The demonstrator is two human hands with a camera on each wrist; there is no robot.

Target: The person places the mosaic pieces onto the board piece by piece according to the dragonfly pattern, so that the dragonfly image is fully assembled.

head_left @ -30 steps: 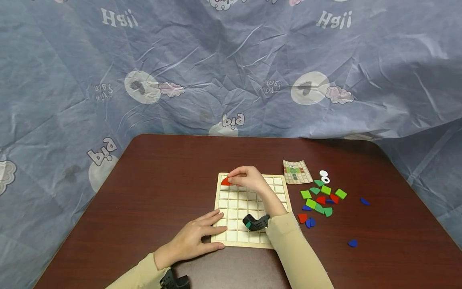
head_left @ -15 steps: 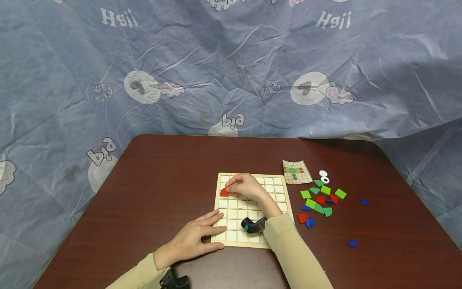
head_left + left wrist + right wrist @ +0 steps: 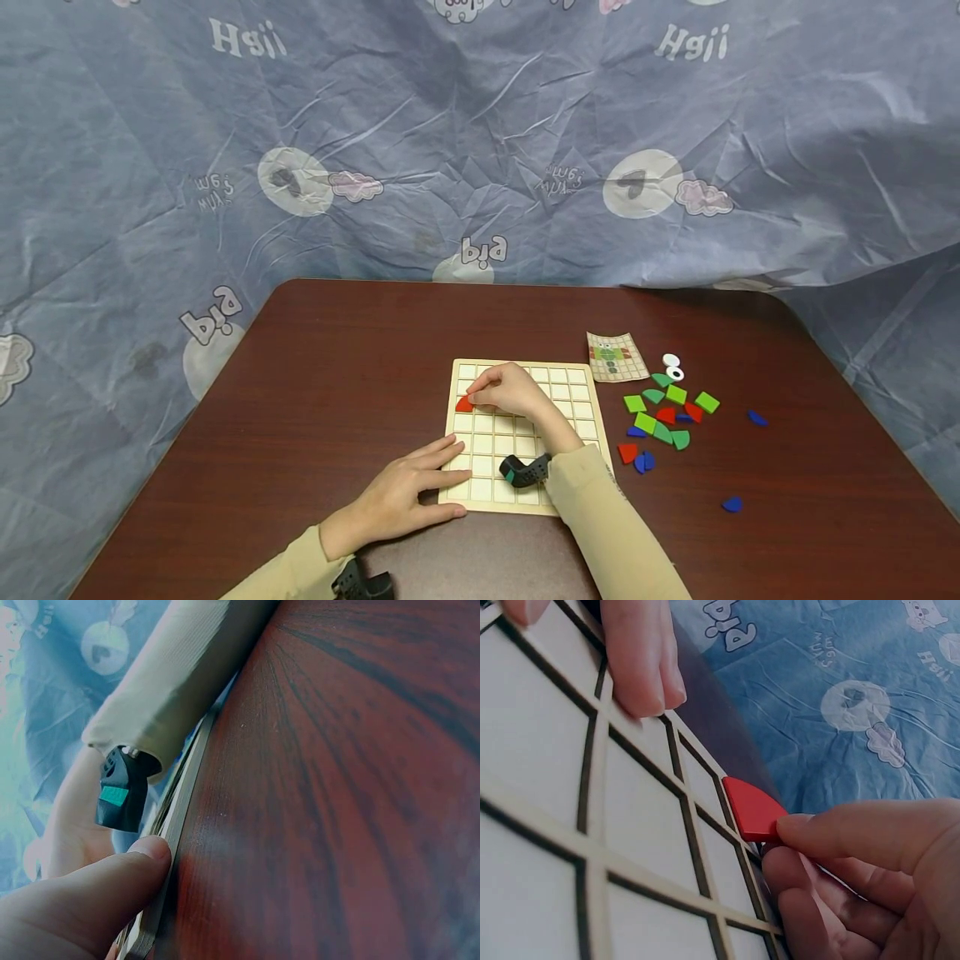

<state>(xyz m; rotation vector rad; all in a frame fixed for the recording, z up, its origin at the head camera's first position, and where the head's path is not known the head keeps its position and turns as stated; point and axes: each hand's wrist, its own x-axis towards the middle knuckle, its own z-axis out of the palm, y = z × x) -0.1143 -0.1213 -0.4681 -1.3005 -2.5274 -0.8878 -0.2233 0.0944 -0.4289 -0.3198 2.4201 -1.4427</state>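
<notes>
A pale wooden grid board (image 3: 483,467) lies on the table. Over its left column, near the far end, my right hand (image 3: 513,390) pinches a red quarter-circle piece (image 3: 464,405) between thumb and fingers. In the right wrist view the red quarter-circle piece (image 3: 751,810) stands at the board's edge cells, its rounded side outward; whether it lies flat in a cell I cannot tell. My left hand (image 3: 405,492) rests with spread fingers on the board's near left corner. The left thumb (image 3: 154,849) touches the board's side in the left wrist view.
Right of the board lie loose pieces: green squares (image 3: 646,424), red pieces (image 3: 627,453), blue pieces (image 3: 732,505), dark green quarter-circles (image 3: 681,439) and white rings (image 3: 675,373). A pattern card (image 3: 617,358) sits behind them. A printed cloth (image 3: 480,150) hangs beyond the table.
My right hand has come nearer along the board's left column, carrying the red quarter-circle piece down from the far corner cell. The left hand has stayed in place.
</notes>
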